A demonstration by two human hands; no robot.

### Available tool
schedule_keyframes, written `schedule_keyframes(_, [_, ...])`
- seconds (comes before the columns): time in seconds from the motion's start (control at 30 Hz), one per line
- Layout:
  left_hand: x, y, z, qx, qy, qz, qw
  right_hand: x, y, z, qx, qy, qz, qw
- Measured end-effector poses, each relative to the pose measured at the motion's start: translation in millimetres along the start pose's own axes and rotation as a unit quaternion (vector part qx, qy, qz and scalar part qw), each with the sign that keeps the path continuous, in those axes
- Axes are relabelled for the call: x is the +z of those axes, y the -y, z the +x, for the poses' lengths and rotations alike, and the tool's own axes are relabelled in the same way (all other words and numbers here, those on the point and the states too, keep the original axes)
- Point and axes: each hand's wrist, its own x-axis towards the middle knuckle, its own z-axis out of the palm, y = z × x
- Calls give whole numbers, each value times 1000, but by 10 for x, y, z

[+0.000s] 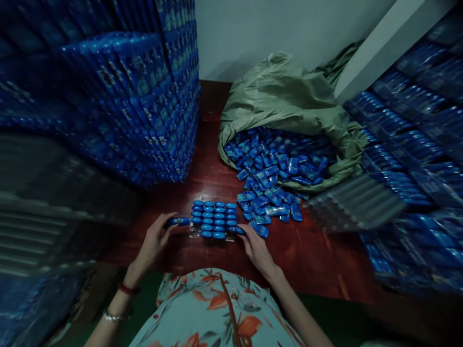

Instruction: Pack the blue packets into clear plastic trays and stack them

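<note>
Both my hands close their grip on blue packets: left hand (pixel 156 237) holds one packet (pixel 178 221), right hand (pixel 256 246) another (pixel 237 231), flanking the tray (pixel 214 220).

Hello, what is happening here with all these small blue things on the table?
A person sits at a dark red table. The left hand holds one small blue packet beside a neat block of blue packets set in rows. The right hand touches the block's right edge. Behind it, loose packets spill from an open green sack. Tall stacks of blue packs stand on both sides.
</note>
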Motion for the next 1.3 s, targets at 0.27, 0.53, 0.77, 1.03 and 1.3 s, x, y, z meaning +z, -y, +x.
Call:
schedule_keyframes(0.27, [237,100,-264,85,-57,45,994,29,-182,-56,-95,85,-153,980])
schedule_keyframes(0.53, [451,150,-340,128,-26,111,985,-48,0,51,-40,173,-243,954])
schedule_keyframes(0.77, [386,110,-50,186,96,139,968,-77,195,132,-5,226,-285,931])
schedule_keyframes(1.03, [355,-217,204,232,250,212,916,-76,399,426,-26,315,-350,882])
schedule_keyframes(1.3, [244,-198,276,259,221,259,904,-299,143,241,-10,178,-356,917])
